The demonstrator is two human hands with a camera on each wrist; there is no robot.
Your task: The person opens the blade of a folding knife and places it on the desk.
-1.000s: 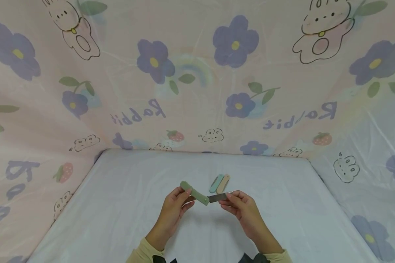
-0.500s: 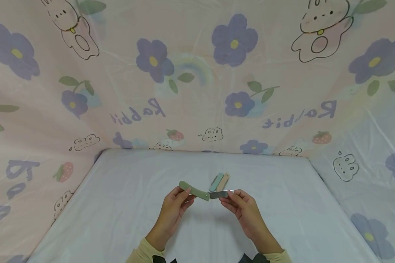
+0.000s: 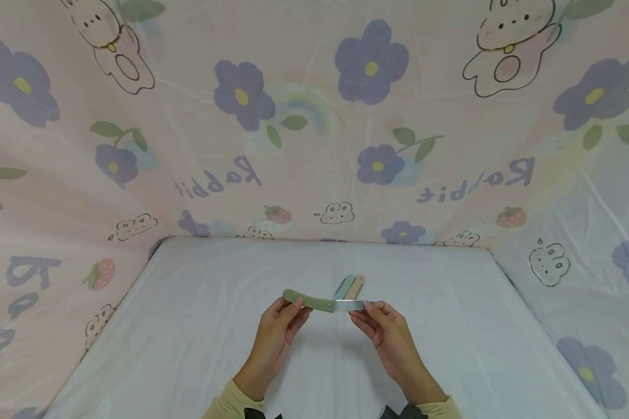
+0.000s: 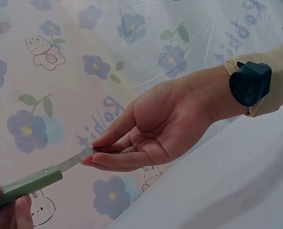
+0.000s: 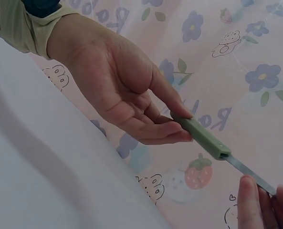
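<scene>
A small folding knife (image 3: 325, 302), held up in the air just above the white table (image 3: 188, 326). Green handle (image 3: 308, 300) on one side, thin shiny blade (image 3: 350, 304) sticking out straight on the other. Looks light and stiff, easy to lift with two fingers. Blade likely sharp and slippery, so best held by its flat sides, never the edge. Handle thicker and safer to grab. Left hand (image 3: 279, 334) with thumb and fingers pinched on the green handle. Right hand (image 3: 385, 329) with fingertips (image 4: 91, 151) squeezed together on the flat of the blade. Just behind, two more little closed ones lying side by side on the table, a blue-green one (image 3: 345, 284) and a tan one (image 3: 356, 284). All around, a pink cloth (image 3: 314, 145) with purple flowers and bunnies.
</scene>
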